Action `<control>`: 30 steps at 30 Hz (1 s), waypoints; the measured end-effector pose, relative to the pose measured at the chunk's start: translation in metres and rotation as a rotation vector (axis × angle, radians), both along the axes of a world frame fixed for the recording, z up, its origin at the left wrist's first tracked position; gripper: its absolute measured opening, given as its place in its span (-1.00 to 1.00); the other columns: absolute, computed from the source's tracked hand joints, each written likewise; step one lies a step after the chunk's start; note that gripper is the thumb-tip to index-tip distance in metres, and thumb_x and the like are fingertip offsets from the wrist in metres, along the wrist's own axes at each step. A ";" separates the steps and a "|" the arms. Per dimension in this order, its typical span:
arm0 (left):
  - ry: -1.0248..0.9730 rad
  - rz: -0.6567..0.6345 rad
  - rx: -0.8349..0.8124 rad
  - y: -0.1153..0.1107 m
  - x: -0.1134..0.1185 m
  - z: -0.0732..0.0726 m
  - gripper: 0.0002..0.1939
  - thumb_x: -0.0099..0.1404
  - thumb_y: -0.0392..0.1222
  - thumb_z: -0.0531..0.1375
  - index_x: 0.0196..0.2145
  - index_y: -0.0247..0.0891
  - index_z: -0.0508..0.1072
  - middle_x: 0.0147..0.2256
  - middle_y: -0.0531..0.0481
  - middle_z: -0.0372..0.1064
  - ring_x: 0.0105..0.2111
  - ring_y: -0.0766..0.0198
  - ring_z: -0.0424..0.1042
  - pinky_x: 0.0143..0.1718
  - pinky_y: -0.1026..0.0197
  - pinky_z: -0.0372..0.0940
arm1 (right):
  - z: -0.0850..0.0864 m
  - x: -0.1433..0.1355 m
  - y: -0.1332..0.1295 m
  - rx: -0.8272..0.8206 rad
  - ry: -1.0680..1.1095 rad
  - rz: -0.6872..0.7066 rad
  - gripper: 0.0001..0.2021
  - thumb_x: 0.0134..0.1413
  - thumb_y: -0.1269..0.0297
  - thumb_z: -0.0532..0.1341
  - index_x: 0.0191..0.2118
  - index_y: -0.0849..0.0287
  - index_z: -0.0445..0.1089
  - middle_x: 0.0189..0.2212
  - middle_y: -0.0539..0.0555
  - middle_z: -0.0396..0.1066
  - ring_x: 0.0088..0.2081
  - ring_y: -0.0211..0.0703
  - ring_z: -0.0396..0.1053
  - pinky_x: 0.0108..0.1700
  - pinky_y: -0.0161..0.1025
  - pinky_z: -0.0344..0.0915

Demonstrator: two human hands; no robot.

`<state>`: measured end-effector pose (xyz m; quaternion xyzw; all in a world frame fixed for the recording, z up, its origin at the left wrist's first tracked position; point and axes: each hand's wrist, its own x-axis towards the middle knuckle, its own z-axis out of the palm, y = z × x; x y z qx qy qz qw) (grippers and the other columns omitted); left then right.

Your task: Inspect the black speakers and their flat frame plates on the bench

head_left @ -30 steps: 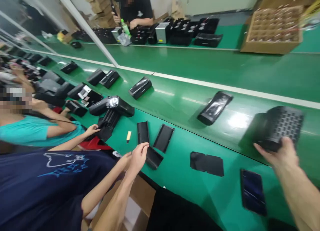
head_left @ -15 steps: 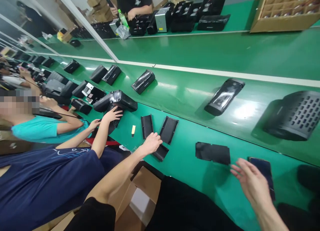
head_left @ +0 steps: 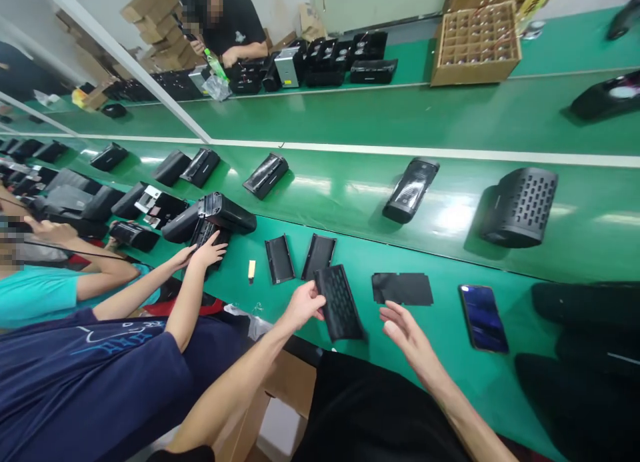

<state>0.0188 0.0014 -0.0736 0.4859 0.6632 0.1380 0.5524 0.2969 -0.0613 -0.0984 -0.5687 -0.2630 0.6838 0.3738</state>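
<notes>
Pinched by its left edge, a black perforated panel (head_left: pixel 341 303) is held up off the green bench by my left hand (head_left: pixel 306 305). My right hand (head_left: pixel 407 332) holds nothing, its fingers apart, between that panel and a thin flat black sheet (head_left: pixel 403 289). Behind my left hand lie two black trough-shaped panels, one on the left (head_left: pixel 280 259) and one on the right (head_left: pixel 319 254); the held panel overlaps the right one in view. A dark-screened phone (head_left: pixel 484 318) lies to the right of my right hand.
Black speaker-like housings, such as a perforated one (head_left: pixel 523 209) and a shiny one (head_left: pixel 411 190), stand on the green conveyor. At my left a co-worker's hands (head_left: pixel 207 250) touch a black housing (head_left: pixel 230 212). Dark rounded items (head_left: pixel 575 302) crowd the right. Below is an open cardboard box (head_left: pixel 290 382).
My left hand has lifted the black panel from the bench and turned it upright. My right hand has moved left, away from the phone toward the panel. The camera view has shifted right.
</notes>
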 end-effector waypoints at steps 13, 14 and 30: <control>-0.665 0.361 -0.309 -0.042 0.090 0.033 -0.36 0.08 0.36 0.41 -0.30 -0.27 0.32 -0.53 0.10 0.34 -0.61 0.27 0.45 -0.58 0.18 0.47 | 0.034 0.041 -0.009 -0.076 0.088 -0.227 -0.52 -0.03 -0.14 0.49 -0.09 0.07 0.54 -0.41 0.03 0.56 -0.46 -0.14 0.41 -0.44 -0.26 0.36; -0.664 0.351 -0.317 -0.039 0.085 0.032 -0.32 0.11 0.47 0.32 -0.32 -0.27 0.32 -0.54 0.07 0.36 -0.63 0.27 0.44 -0.62 0.20 0.44 | 0.036 0.047 -0.009 -0.094 0.110 -0.233 -0.51 -0.06 -0.13 0.51 -0.10 0.07 0.55 -0.40 0.03 0.57 -0.45 -0.15 0.42 -0.44 -0.28 0.36; -0.685 0.158 -0.316 -0.014 0.079 0.030 -0.54 0.27 0.20 0.34 -0.22 -0.29 0.43 -0.51 0.11 0.39 -0.68 0.29 0.42 -0.68 0.25 0.39 | 0.044 0.076 -0.020 -0.137 0.140 -0.178 -0.53 -0.05 -0.07 0.53 -0.06 0.03 0.54 -0.48 -0.02 0.53 -0.45 -0.15 0.47 -0.41 -0.28 0.39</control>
